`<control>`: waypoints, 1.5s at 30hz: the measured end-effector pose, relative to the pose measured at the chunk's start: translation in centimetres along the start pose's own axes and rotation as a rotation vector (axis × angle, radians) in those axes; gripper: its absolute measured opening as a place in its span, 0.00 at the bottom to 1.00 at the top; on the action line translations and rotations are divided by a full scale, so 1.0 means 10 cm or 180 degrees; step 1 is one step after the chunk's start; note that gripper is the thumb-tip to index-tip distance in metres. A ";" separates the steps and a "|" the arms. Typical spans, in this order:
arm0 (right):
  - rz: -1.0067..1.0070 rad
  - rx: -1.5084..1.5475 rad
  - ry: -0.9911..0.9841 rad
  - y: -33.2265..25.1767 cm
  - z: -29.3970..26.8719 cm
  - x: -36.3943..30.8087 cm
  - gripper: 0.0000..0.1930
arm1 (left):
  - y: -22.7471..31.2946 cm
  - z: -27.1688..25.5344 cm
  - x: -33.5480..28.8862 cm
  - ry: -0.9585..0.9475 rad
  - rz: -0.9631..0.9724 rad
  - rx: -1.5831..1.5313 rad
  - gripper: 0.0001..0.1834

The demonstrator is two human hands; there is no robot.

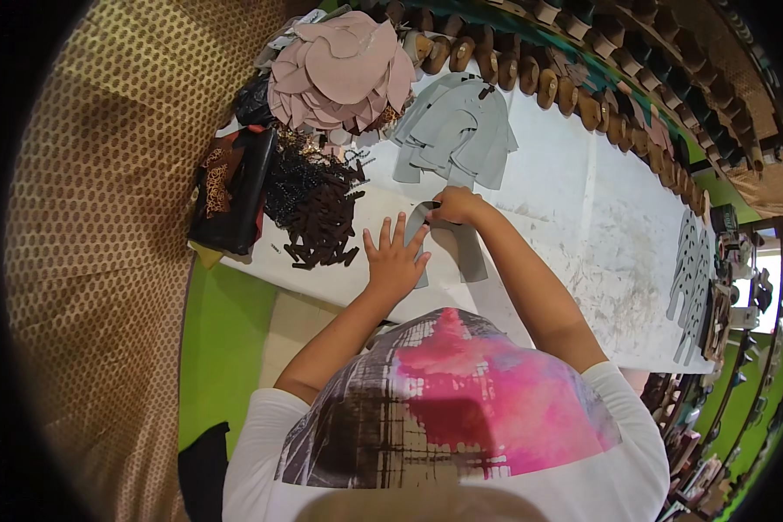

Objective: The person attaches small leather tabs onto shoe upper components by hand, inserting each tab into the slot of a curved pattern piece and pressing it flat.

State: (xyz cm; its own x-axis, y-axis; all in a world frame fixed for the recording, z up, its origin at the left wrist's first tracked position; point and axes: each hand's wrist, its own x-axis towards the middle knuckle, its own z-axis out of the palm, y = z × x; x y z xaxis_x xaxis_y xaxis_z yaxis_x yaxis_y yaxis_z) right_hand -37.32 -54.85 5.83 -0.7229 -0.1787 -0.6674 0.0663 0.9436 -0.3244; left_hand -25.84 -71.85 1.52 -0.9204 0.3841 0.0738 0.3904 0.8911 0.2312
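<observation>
On the white table in front of me lies a grey arch-shaped cut piece (471, 258), which looks like a shoe upper. My left hand (395, 263) is flat with its fingers spread, pressing on the piece's left side. The fingers of my right hand (458, 207) are bent and pressed together at the top of the arch. Beside those fingertips a small black patch (429, 205) shows on the piece; whether it is pinched I cannot tell. Just beyond my hands is a stack of similar grey pieces (454, 130). Dark brown short strips (322, 228) lie heaped to the left.
A pile of pink cut pieces (344, 70) stands at the far left, near black beaded trims (289, 183) and a black package (232, 196). Brown shoe lasts (528, 75) line the table's far edge. Grey strappy cutouts (689, 270) lie at the right end. A patterned curtain (104, 217) hangs left.
</observation>
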 end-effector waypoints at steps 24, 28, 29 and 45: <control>-0.0235 0.0465 0.1499 0.19 0.22 -0.10 0.25 | 0.05 -0.11 -0.01 0.0211 0.0033 -0.0076 0.22; -0.0310 0.0299 0.1694 0.17 0.24 -0.11 0.22 | 0.03 -0.11 -0.02 0.0206 0.0071 -0.0150 0.22; -0.0304 0.0303 0.1701 0.21 0.25 -0.08 0.22 | 0.03 -0.12 -0.02 0.0206 0.0081 -0.0149 0.22; -0.0898 0.1540 -0.0103 0.27 -0.08 0.02 0.13 | 0.04 -0.09 -0.02 0.0177 0.0086 -0.0026 0.25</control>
State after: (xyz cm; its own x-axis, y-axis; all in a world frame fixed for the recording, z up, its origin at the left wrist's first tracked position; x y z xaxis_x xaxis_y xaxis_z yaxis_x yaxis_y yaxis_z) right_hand -37.84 -52.10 5.37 -0.7373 -0.4213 -0.5281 0.1869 0.6240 -0.7587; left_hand -25.52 -71.83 2.50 -0.9094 0.3938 0.1340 0.4152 0.8785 0.2363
